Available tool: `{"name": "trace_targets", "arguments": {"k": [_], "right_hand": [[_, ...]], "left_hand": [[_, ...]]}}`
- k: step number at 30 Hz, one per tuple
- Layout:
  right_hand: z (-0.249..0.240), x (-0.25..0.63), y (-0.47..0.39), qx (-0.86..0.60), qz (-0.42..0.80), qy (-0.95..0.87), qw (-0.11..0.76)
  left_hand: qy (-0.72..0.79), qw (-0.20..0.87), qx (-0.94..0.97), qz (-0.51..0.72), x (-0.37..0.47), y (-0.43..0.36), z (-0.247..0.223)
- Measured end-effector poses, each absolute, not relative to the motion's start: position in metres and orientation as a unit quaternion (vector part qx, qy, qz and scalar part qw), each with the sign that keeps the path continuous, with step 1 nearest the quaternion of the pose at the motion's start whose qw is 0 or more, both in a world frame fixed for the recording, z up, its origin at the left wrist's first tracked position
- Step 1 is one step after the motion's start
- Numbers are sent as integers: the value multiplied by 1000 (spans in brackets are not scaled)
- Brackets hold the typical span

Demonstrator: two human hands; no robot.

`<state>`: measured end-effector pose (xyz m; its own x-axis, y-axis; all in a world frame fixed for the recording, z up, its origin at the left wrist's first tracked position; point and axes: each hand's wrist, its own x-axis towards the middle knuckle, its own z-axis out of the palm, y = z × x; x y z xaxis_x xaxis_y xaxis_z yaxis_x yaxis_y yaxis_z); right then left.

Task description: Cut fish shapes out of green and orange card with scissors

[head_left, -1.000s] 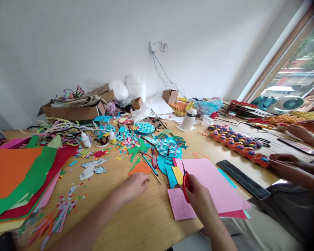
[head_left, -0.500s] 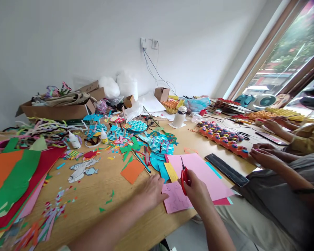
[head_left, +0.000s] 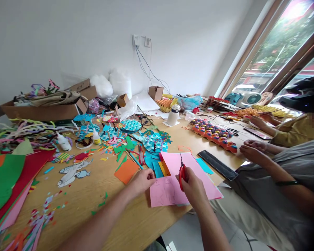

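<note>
Messy wooden table here: left hand stretched forward, pinching drawn-on pink paper's corner; right hand wrapped round red scissors.

"What stands along the plain white wall?"

"At left, an open brown cardboard box heaped with tan cloth; to its right, a puffy white bundle."

"In front of the box?"

"A tangle of multicoloured fuzzy stems, near a white plastic squeeze bottle."

"And farther right?"

"A bumpy tray painted orange and purple, near a long flat black strip. Beyond, a wood-framed glass window shows green foliage."
</note>
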<state>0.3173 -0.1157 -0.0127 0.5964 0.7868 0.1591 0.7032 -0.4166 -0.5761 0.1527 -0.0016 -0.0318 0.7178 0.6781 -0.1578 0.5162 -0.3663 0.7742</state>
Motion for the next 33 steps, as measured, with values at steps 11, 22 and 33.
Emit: {"name": "trace_targets", "arguments": {"k": [11, 22, 33], "right_hand": [[-23, 316, -117, -853, 83, -444, 263], [-12, 300, -111, -816, 111, -480, 301], [-10, 272, -99, -777, 166, -529, 297]], "left_hand": [[321, 515, 788, 109, 162, -33, -41], [294, 381, 873, 75, 118, -23, -12], [460, 191, 864, 68, 77, 23, -18]]}}
